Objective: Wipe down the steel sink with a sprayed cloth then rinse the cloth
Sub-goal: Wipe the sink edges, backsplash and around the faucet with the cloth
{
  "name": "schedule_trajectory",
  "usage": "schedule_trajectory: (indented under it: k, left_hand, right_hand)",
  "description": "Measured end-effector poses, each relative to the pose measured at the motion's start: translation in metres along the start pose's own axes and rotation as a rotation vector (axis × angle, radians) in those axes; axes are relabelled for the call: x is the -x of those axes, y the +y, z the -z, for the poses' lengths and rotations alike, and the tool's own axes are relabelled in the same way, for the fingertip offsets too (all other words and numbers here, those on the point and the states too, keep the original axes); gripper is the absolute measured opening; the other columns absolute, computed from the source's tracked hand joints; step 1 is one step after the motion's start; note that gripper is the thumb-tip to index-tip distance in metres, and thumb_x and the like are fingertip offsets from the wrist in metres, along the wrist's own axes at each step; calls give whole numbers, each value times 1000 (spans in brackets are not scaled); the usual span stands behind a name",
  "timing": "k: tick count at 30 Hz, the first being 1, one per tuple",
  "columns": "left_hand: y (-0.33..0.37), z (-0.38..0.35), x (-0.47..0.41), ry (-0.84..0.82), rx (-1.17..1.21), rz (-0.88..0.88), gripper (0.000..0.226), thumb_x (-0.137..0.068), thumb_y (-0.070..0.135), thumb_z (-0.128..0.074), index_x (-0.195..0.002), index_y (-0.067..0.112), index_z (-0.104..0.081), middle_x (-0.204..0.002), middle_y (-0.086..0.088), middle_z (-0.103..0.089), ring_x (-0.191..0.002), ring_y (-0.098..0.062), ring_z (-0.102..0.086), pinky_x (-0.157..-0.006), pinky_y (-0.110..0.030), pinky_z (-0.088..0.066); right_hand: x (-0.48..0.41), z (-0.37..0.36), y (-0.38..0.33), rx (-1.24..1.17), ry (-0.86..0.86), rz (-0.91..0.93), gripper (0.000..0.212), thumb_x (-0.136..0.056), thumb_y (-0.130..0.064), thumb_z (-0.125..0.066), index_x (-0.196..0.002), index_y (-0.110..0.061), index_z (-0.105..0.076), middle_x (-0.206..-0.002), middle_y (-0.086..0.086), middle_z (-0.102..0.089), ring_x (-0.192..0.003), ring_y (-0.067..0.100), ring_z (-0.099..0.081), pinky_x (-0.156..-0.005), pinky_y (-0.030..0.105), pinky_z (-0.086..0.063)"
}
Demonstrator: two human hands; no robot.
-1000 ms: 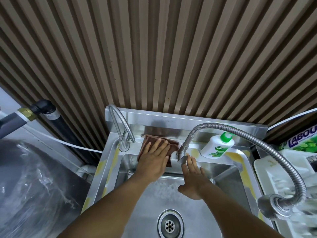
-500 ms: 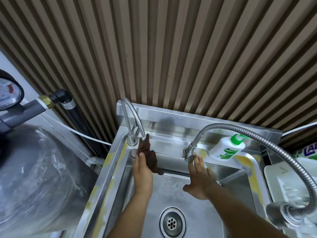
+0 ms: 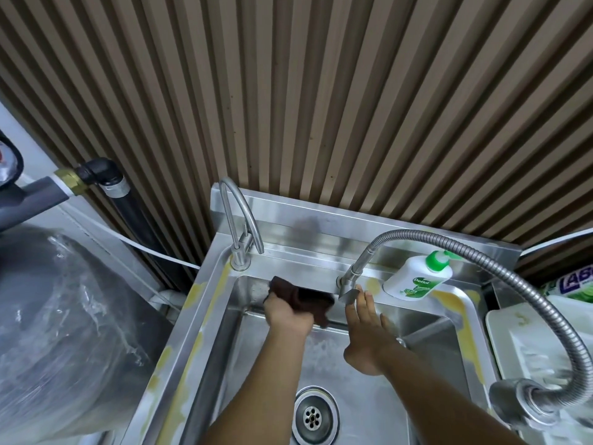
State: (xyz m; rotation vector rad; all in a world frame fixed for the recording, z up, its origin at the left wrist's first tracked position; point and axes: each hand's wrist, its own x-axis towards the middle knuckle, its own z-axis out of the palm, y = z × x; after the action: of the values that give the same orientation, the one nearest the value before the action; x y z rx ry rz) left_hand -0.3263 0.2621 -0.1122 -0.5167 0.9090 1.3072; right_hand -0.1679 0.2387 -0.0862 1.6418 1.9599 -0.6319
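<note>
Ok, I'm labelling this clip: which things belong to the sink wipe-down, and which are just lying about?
In the job: steel sink, brown cloth, left hand gripping it, right hand open by the flexible tap, likely for rinsing.
Lying about: soap bottle, gooseneck tap, dish rack, plastic-wrapped tank.

Brushed steel sink (image 3: 378, 412), matt brown cloth (image 3: 308, 298), glossy white plastic soap bottle (image 3: 417, 281), ribbed metal hose (image 3: 500, 261).
</note>
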Motion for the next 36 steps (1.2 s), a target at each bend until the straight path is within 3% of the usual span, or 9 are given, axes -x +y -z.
schedule_trajectory:
  k: [8, 10, 12, 16, 20, 23, 28, 32, 36]
  left_hand:
    - [11, -34, 9, 184, 41, 39, 45, -97, 28, -33, -127, 7, -59, -143, -20, -48, -122, -44, -51, -105, -64, -38]
    - [26, -37, 13, 209, 19, 37, 23, -93, 18, -30, -88, 12, -52, -111, -13, -48, -87, -28, -50, -82, -44, -45]
    - [40, -37, 10, 243, 44, 11, 28, -91, 14, -32, -63, 19, -30, -78, -1, -31, -63, -15, -28, -68, -29, -31]
    - [44, -28, -1, 218, 104, -105, 25, -79, 28, -44, -58, 24, -30, -81, 12, -27, -77, -12, -34, -82, -46, -36]
    - [25, -16, -16, 126, 110, -146, 41, -71, 64, -47, -58, 26, -37, -74, 6, -40, -77, -24, -44, -80, -43, -33]
    - [22, -20, -1, 45, -37, -195, 64, -67, 83, -57, -90, 24, -66, -89, -4, -67, -86, -31, -63, -78, -47, -47]
    - [53, -25, -1, 66, -98, -211, 48, -77, 49, -79, -111, 18, -67, -112, -5, -66, -105, -29, -62, -95, -53, -50]
    - [47, -17, -8, 82, -286, -119, 30, -75, 24, -81, -94, 12, -62, -91, -15, -66, -79, -33, -63, -72, -54, -57]
    - [42, -14, -5, 56, -382, -23, 45, -75, 35, -80, -103, 4, -64, -86, -28, -68, -62, -36, -63, -58, -41, -56]
  right_hand:
    - [-3, -3, 0, 4, -6, 0, 95, -86, -13, -46, -157, -12, 17, -138, 2, 52, -143, 26, 38, -123, 51, 4]
    - [-3, -3, 0, 13, -5, 1, 94, -86, -14, -46, -157, -12, 16, -144, 5, 50, -144, 27, 38, -123, 51, 4]
    - [-4, -3, 0, 13, 0, -2, 95, -86, -15, -48, -157, -13, 15, -152, 7, 45, -144, 27, 37, -123, 51, 4]
    - [-5, -4, -1, 10, 11, -6, 96, -86, -16, -49, -158, -15, 15, -155, 7, 43, -144, 27, 37, -123, 51, 3]
    - [-3, -2, -2, -1, 0, -14, 96, -85, -14, -48, -158, -15, 15, -155, 7, 43, -144, 27, 37, -123, 51, 3]
    - [-3, -2, -1, -5, 4, -17, 96, -85, -14, -48, -158, -15, 14, -156, 7, 42, -145, 26, 36, -123, 51, 3]
    - [-5, -5, -2, -11, 23, -11, 97, -86, -15, -52, -158, -16, 14, -155, 8, 43, -143, 28, 39, -123, 51, 4]
    - [-3, -4, -2, -4, 12, -8, 96, -86, -15, -50, -158, -15, 14, -156, 8, 42, -143, 28, 38, -123, 52, 4]
    - [-3, -3, -3, -6, 12, -10, 97, -85, -15, -49, -158, -15, 14, -155, 9, 43, -143, 28, 39, -123, 52, 4]
